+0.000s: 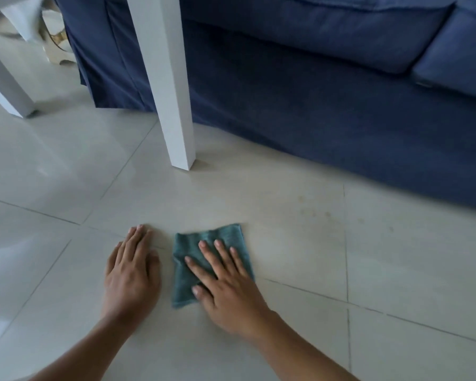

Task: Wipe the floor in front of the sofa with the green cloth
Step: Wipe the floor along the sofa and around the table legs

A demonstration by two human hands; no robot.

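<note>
Right hand (226, 287) lay flat, fingers spread, pressing the green cloth (212, 259) on the floor (300, 257); faint stains sat far-right toward the sofa (327, 105). Left hand (132, 273) lay flat, empty.

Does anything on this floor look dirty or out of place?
Yes: faint yellowish-brown specks mark the tile near the blue sofa, right of the green cloth under the right hand. Nothing else stands out.

I see a white table leg (167, 86) standing upright at upper centre of the frame | a second white leg (4, 83) at the left edge, slanting in the wide view | a blurred pale and gold object (54, 37) in the upper left corner, too soft to identify
</note>
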